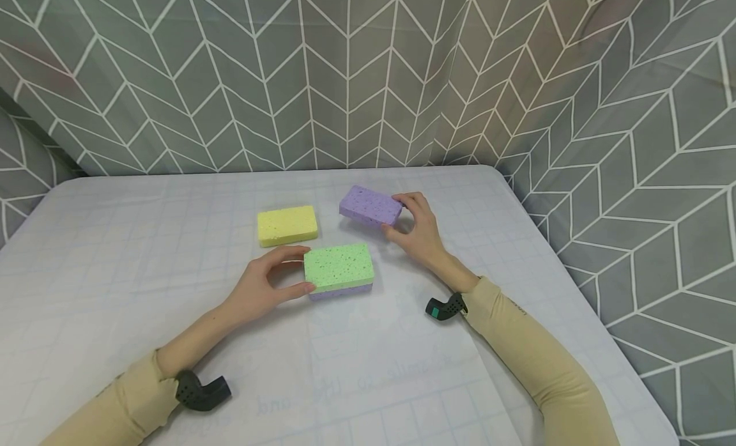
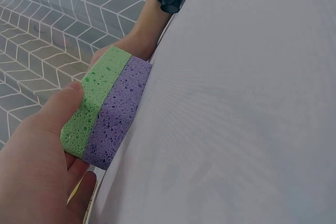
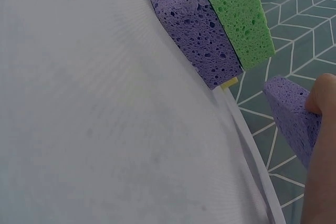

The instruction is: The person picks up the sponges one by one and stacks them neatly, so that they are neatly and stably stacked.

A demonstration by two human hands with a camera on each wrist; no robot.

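A green sponge (image 1: 339,266) lies flat on top of a purple sponge (image 1: 343,292), their edges nearly lined up. My left hand (image 1: 257,285) pinches the green sponge by its left end, thumb at the near corner and fingers at the far one. In the left wrist view the thumb presses on the green layer, above the purple sponge (image 2: 116,116). Farther back and to the right, my right hand (image 1: 424,236) grips a second purple sponge (image 1: 370,205) by its right end. That sponge is tilted, with a shadow under it on the table.
A yellow sponge (image 1: 287,226) lies on the table behind the stack, slightly left. The white cloth on the table (image 1: 144,241) has a faint grid pattern. Grey curtains (image 1: 322,82) with white lines stand along the back and right edges. Each wrist wears a black camera mount (image 1: 202,391).
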